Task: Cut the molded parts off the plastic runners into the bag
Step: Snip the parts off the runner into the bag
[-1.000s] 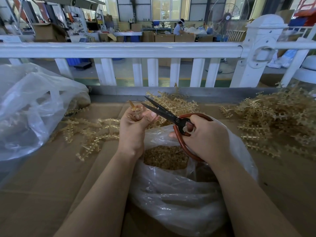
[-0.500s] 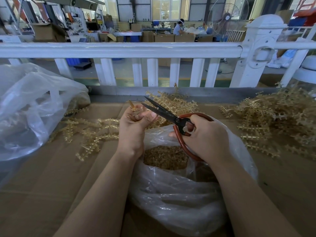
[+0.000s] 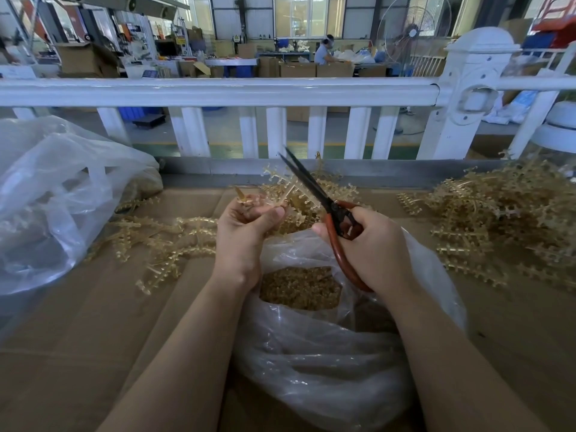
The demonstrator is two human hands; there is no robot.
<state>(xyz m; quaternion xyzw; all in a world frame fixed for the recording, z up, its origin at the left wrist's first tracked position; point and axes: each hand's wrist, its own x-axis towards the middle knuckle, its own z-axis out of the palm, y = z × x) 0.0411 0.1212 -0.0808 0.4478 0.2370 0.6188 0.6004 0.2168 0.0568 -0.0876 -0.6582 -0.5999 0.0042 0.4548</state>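
Note:
My left hand [image 3: 246, 227] pinches a small amber plastic runner [image 3: 244, 198] above the open clear bag [image 3: 327, 375]. My right hand [image 3: 371, 247] grips the red handles of black-bladed scissors [image 3: 307, 182], whose blades point up and left, nearly closed and apart from the runner. The bag's mouth shows a heap of cut amber parts [image 3: 299, 286] just below both hands.
Loose runners [image 3: 162, 238] lie on the cardboard-covered table to the left, a big pile of runners [image 3: 505, 219] lies to the right, and more sit behind my hands. A second clear bag [image 3: 53, 198] bulges at the left. A white railing [image 3: 218, 92] borders the far edge.
The scissors have swung up and away from the runner, their blades now steeper and almost closed. My left hand still holds the runner in nearly the same place.

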